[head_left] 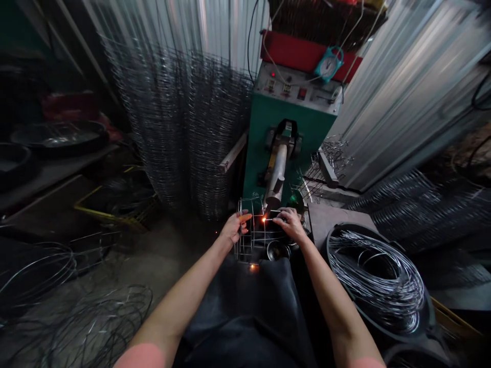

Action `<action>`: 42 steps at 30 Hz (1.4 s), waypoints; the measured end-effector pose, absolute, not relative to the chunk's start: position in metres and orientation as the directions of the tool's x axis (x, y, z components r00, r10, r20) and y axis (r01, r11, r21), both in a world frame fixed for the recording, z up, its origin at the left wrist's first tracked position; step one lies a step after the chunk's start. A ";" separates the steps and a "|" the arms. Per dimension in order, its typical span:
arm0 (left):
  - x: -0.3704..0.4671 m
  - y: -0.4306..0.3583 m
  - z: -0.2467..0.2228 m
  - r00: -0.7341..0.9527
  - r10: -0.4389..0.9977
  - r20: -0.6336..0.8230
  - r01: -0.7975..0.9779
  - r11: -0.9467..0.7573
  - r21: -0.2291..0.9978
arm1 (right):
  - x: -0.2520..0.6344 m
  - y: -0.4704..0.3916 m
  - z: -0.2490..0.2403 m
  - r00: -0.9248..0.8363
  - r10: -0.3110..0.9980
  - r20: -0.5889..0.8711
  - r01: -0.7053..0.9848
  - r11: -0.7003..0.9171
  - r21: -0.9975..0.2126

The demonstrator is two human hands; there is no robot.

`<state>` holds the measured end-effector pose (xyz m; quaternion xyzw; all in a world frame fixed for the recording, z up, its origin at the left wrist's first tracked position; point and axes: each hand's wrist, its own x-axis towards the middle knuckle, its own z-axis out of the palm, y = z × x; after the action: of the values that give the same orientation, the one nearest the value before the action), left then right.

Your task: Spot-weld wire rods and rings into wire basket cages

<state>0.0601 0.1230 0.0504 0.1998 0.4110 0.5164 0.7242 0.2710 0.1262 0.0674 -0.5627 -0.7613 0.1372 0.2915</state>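
A small wire frame (247,245) stands upright in front of the green welding machine (293,115). My left hand (235,228) is closed on the frame's left side. My right hand (290,224) pinches a thin wire rod (270,220) whose left end meets the frame. An orange glow shows at that joint, just below the machine's metal arm (276,176), and a second glow lies lower, at the frame's bottom edge. Beneath my right hand is a round metal cup (277,250).
Tall stacks of wire rings (209,138) stand behind on the left. A black tub (330,245) of wire rings sits at the right. Loose wire (103,327) lies on the floor at left, near a yellow crate (86,204). A teal clock (329,64) hangs on the machine.
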 end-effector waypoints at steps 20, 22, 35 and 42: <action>-0.044 0.032 0.112 -0.023 0.982 0.188 -0.068 -0.189 0.980 | 0.223 0.010 0.168 -0.325 0.829 0.456 0.543 0.558 -0.627; -0.028 0.022 0.142 0.215 0.915 0.340 0.004 -0.349 0.937 | 0.208 0.008 0.181 -0.381 0.791 0.480 0.566 0.609 -0.555; 0.014 0.057 0.168 0.342 0.937 0.065 0.167 -0.129 0.978 | 0.264 0.033 0.162 -0.240 0.781 0.577 0.754 0.524 -0.396; 0.022 0.067 0.104 0.368 0.929 -0.032 0.493 -0.166 0.854 | 0.260 0.042 0.092 -0.269 0.920 0.284 0.897 0.347 -0.274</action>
<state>0.0222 0.0671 0.1044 0.7164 0.4964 0.2640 0.4132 0.2602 0.0417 0.0922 -0.5708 -0.7961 0.0292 0.1992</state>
